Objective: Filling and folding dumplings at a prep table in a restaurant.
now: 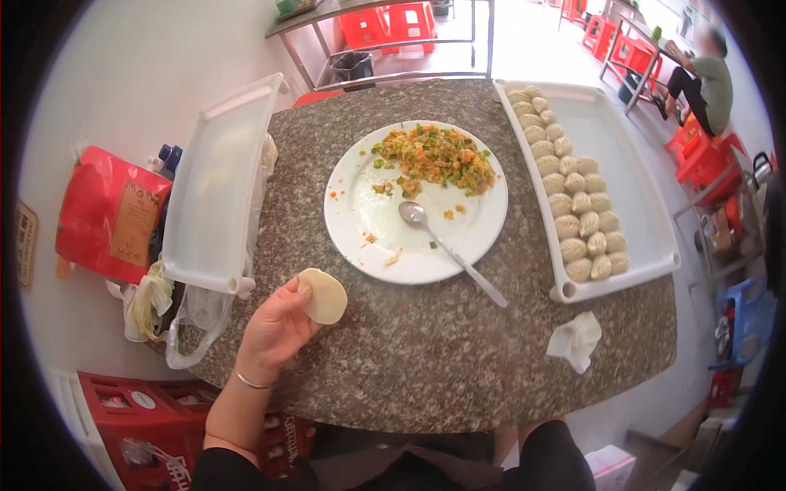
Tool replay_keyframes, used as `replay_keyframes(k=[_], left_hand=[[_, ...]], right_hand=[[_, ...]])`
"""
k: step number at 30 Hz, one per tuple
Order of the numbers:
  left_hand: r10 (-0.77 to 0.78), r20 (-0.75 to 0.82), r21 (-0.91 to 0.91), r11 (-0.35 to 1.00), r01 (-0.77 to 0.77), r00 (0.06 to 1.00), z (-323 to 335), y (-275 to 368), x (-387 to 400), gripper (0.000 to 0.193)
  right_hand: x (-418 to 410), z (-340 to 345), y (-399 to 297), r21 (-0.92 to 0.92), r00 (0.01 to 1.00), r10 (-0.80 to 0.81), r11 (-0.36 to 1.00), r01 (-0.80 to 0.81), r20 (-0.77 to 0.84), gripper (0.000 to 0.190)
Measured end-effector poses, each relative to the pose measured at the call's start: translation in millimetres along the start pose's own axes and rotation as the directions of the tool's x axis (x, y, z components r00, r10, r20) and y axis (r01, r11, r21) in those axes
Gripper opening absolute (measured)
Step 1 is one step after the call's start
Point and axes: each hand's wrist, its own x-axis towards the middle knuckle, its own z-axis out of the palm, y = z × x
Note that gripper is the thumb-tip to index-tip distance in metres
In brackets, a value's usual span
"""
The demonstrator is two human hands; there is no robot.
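Observation:
My left hand (pixel 280 328) holds a round dough wrapper (pixel 326 296) between thumb and fingers, above the near left part of the granite table (pixel 393 362). My right hand is out of view. Ahead lies a large white plate (pixel 362 245) with chopped vegetable filling (pixel 439 156) heaped at its far side and small bits scattered nearer. A metal spoon (pixel 451 248) rests with its bowl on the plate and its handle over the near right rim. To the right, a white plastic tray (pixel 638 184) bears rows of pleated dumplings (pixel 577 202) along its left side.
A crumpled white tissue (pixel 576 341) lies near the right front edge. At the left, another white tray (pixel 215 196) stands tilted beside plastic bags and a red bag (pixel 110 215). Red crates (pixel 153 423) are below left. A person (pixel 706 86) sits at a far table.

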Motion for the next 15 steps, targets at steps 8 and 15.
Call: replay_keyframes(k=[8,15], left_hand=[[-0.102,0.074,0.079,0.992,0.097,0.992,10.0,7.3,21.6,0.028],[-0.234,0.127,0.133,0.967,0.217,0.964,9.9,-8.3,30.1,0.028]], right_hand=[[-170.9,21.9,60.7,-0.146,0.997,0.039,0.988,-0.048,-0.061,0.024],[-280.5,-59.3,82.0,-0.415,0.934,-0.001,0.896,-0.158,-0.357,0.024]])
